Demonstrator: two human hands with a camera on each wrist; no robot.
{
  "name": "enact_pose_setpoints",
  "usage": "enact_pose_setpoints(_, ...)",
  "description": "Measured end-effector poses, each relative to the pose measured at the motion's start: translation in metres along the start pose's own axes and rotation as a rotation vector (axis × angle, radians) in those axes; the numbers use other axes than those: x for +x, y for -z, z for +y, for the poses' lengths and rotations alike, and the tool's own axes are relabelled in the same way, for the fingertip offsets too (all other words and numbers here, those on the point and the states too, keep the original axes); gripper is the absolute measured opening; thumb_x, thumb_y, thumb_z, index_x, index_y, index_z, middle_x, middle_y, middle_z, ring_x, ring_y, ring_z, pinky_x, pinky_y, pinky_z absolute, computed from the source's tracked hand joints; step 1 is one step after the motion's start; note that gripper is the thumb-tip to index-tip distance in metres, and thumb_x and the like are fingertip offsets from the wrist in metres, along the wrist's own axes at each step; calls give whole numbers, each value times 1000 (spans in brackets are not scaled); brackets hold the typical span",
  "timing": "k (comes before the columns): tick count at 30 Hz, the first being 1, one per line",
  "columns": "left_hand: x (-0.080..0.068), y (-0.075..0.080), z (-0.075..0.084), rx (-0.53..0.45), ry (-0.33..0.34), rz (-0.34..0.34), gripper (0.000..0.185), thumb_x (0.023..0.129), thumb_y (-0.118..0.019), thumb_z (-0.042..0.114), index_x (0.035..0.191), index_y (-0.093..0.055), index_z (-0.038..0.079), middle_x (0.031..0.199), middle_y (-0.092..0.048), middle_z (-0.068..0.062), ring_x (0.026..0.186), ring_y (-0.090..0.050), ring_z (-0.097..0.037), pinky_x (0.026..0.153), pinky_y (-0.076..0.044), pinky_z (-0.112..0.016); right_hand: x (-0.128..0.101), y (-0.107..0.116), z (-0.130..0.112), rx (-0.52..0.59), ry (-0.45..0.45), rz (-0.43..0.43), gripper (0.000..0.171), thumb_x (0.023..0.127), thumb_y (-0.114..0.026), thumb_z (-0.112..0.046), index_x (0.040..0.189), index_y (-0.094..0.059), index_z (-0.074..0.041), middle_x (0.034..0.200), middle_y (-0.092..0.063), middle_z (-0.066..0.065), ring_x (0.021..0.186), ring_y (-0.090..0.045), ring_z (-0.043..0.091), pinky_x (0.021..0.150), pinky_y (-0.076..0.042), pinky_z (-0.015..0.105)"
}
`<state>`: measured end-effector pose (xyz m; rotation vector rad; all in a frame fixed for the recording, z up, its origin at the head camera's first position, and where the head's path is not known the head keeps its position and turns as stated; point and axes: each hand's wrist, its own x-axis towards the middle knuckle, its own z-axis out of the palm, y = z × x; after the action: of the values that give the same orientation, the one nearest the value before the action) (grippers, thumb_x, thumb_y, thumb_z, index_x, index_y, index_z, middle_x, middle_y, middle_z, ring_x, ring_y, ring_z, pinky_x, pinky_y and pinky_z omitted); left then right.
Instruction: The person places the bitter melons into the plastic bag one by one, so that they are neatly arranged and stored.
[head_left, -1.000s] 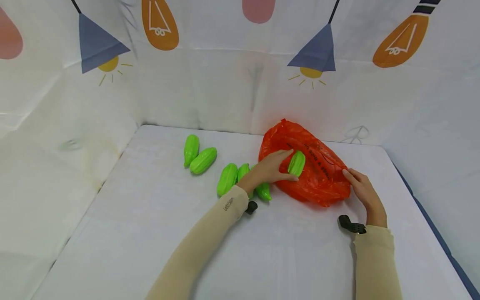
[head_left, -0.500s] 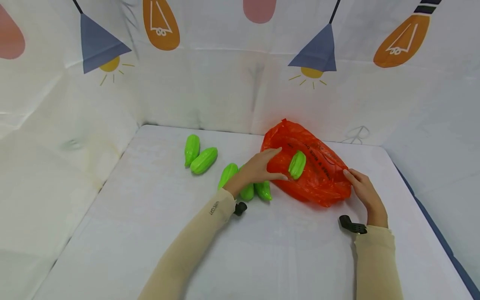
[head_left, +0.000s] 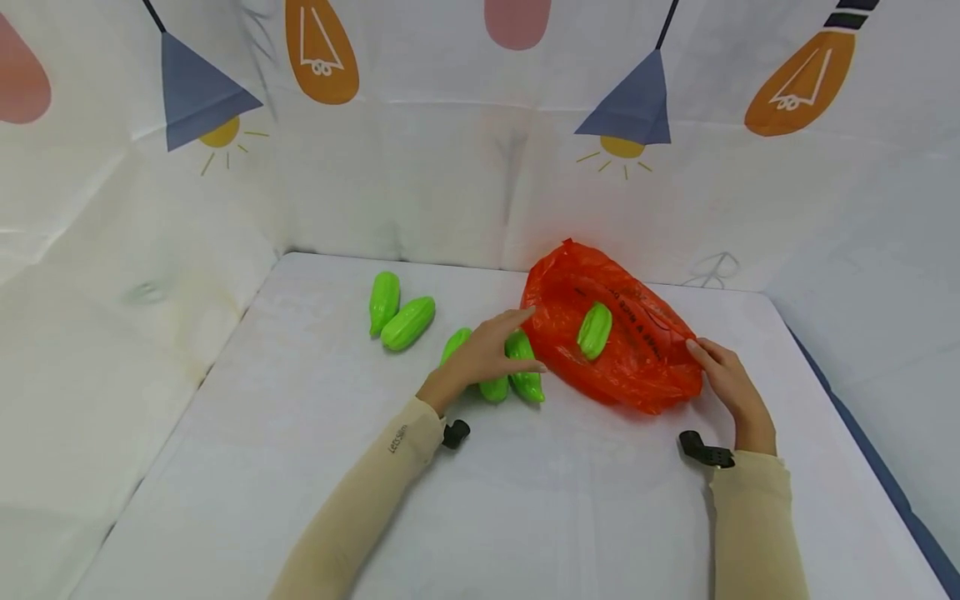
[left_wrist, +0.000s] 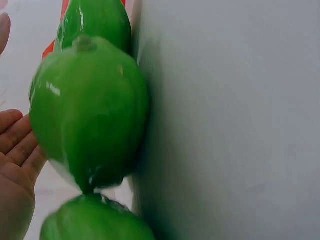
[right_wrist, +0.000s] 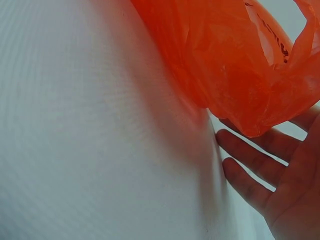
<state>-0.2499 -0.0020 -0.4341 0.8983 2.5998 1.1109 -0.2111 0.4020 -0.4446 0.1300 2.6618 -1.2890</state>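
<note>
An orange plastic bag (head_left: 637, 350) lies crumpled on the white table, with one green toy gourd (head_left: 595, 330) resting on top of it. My left hand (head_left: 504, 346) hovers with straight fingers over a cluster of three gourds (head_left: 527, 379) just left of the bag and holds nothing. In the left wrist view the nearest gourd (left_wrist: 90, 115) fills the frame, and my open palm (left_wrist: 12, 165) is beside it. My right hand (head_left: 712, 362) lies flat against the bag's right edge. The right wrist view shows its straight fingers (right_wrist: 255, 162) under the bag's (right_wrist: 235, 65) fold.
Two more green gourds (head_left: 384, 302) (head_left: 407, 322) lie together at the back left of the table (head_left: 300, 467). Printed cloth walls (head_left: 450, 183) close the back and both sides. The table's right edge (head_left: 862, 450) drops off near my right arm.
My left hand let go of the gourd on the bag and drew back left, over the cluster of gourds. That gourd stays on the bag. My right hand has not moved.
</note>
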Motion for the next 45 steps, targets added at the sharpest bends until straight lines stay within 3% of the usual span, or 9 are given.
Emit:
enact_pose_setpoints(7,-17,11,-20,1,33,66,96,76,-74,61,155,-30,28,156,-37,4,144,-35,-20,116,-35,-46,0,-1,-2,-6,3,4,77,103,-32,-51,150,-22,9,151,-25,37,139,-20,53,109,-20,74)
enact_pose_setpoints(12,-27,23,-29,12,49,62,97,77,-76,59,155,-28,27,158,-35,1,146,-32,-22,117,-32,-46,1,0,1,-6,-1,9,77,103,-31,-51,150,-21,9,151,-25,37,139,-20,53,108,-20,74)
enact_pose_setpoints(21,-40,60,-51,-30,109,-6,103,74,-81,53,155,-28,20,159,-32,1,149,-26,-24,120,-26,-48,2,1,1,0,-24,-2,78,103,-30,-52,153,-15,7,154,-19,36,141,-16,54,109,-19,74)
enact_pose_setpoints(25,-47,71,-62,-36,134,-68,106,72,-83,52,155,-29,14,159,-32,1,148,-27,-25,120,-26,-48,2,1,1,-6,-28,-1,78,103,-31,-52,152,-16,7,154,-20,36,141,-17,54,109,-20,74)
enact_pose_setpoints(33,-48,62,-74,-97,141,-233,111,69,-87,46,157,-24,15,162,-25,1,150,-21,-25,121,-22,-48,2,2,0,4,-35,-8,79,103,-31,-53,153,-14,6,155,-18,36,141,-15,54,109,-18,74)
enact_pose_setpoints(45,-50,55,-85,-152,143,-273,112,70,-89,37,158,-21,19,163,-21,0,152,-15,-25,122,-19,-51,3,3,4,1,-47,-17,80,103,-30,-53,153,-11,5,155,-15,36,142,-13,55,109,-17,74)
